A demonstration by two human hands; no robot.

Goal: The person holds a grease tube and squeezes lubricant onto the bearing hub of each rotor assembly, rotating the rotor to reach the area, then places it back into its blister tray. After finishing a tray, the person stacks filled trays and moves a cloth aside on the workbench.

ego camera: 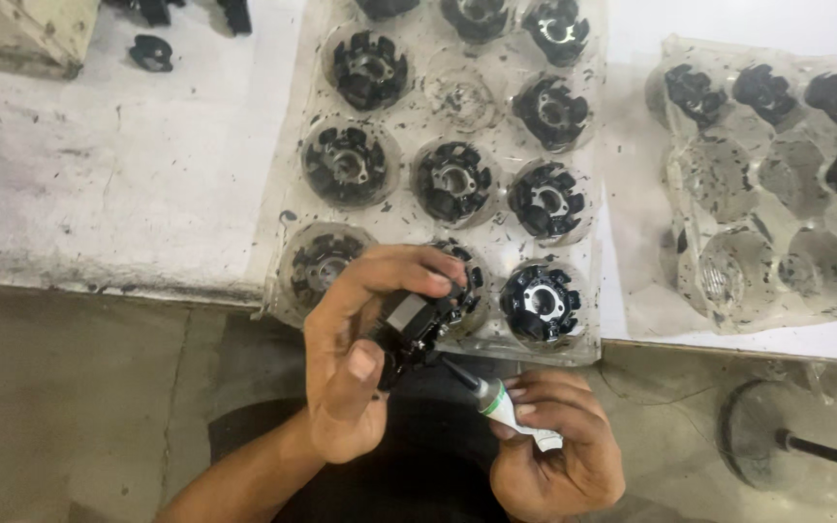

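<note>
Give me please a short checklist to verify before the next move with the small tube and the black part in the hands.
1. Left hand grips the black part between thumb and fingers: ok.
2. Right hand holds the small tube with its dark tip pointing at the part: ok.
3. Tip touches the part: cannot tell, the gap is too small to see.
4. Part is held clear above the near clear tray: ok, it is in front of the tray edge.
5. Near tray has a free pocket: ok, one pocket in the middle column holds no part.
6. Something comes out of the tube: cannot tell.
</note>
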